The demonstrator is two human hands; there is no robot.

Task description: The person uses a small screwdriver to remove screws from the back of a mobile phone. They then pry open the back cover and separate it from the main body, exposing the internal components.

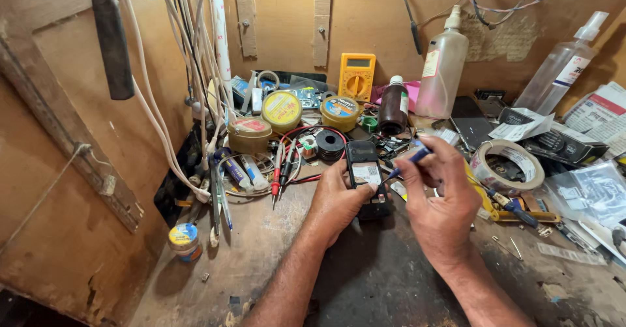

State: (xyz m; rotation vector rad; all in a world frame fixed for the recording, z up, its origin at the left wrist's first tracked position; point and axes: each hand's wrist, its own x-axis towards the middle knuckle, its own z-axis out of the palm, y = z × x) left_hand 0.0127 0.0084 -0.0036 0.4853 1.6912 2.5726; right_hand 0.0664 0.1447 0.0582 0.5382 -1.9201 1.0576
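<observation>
We see a small black mobile phone with its back cover off (365,177), lying face down near the middle of the worn wooden workbench (391,281), its upper end toward the back wall. A pale label and the dark inner frame are exposed, so we judge the opening of the case as done; whether any part inside has yet been loosened or replaced we cannot tell, and nothing shows the phone closed up again. The left hand (336,200) lies on the phone's left edge, fingers curled loosely and the thumb pressed onto the body, steadying it against the bench. The right hand (443,203) is closed in a pinch around a slim blue-handled tool (407,163), whose tip points down at the phone's upper right side; whether the tip touches the phone we cannot tell.

Just behind the phone stand a black spool of wire (330,144) and red and black meter probes (282,167). Farther back we note round yellow tins (282,110), a yellow digital multimeter (357,76), a brown glass bottle with a white cap (393,108) and a translucent plastic squeeze bottle (443,66). To the right lie a roll of beige tape (507,165) and a clear spray bottle (564,66). White cables (156,118) hang at the left.
</observation>
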